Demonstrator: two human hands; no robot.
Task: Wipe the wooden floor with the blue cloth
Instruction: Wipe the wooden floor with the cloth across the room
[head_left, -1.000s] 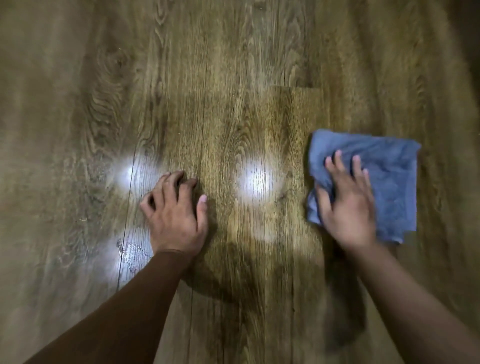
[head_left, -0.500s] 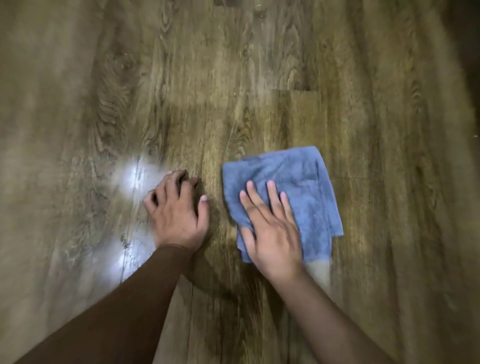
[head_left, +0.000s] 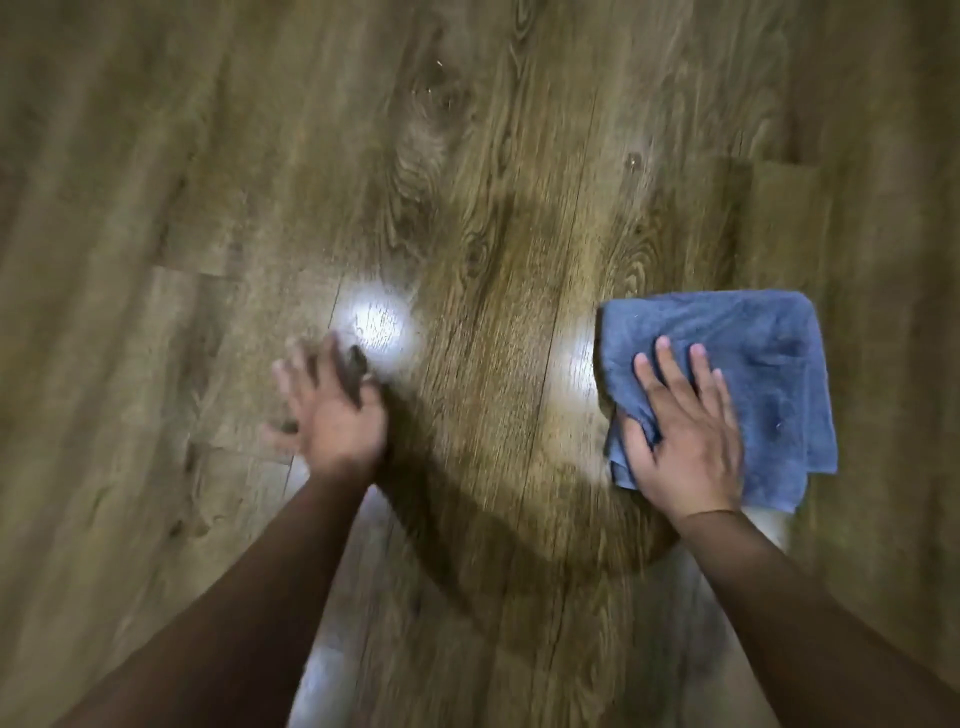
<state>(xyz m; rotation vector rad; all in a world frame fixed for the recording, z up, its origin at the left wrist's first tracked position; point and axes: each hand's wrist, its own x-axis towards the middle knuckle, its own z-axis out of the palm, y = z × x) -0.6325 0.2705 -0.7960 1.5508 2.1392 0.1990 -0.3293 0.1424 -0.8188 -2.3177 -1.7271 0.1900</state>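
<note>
right hand (head_left: 688, 441) flat on blue cloth (head_left: 763, 374)

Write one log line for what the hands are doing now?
right hand: pressing folded blue cloth flat | left hand: blurred, fingers spread, holding nothing | brown wooden floor: wiping underway

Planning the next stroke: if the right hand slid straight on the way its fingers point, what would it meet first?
Only more blue cloth under the right hand, then bare wooden floor beyond the cloth's far edge. The way looks free as far as the picture shows.
</note>
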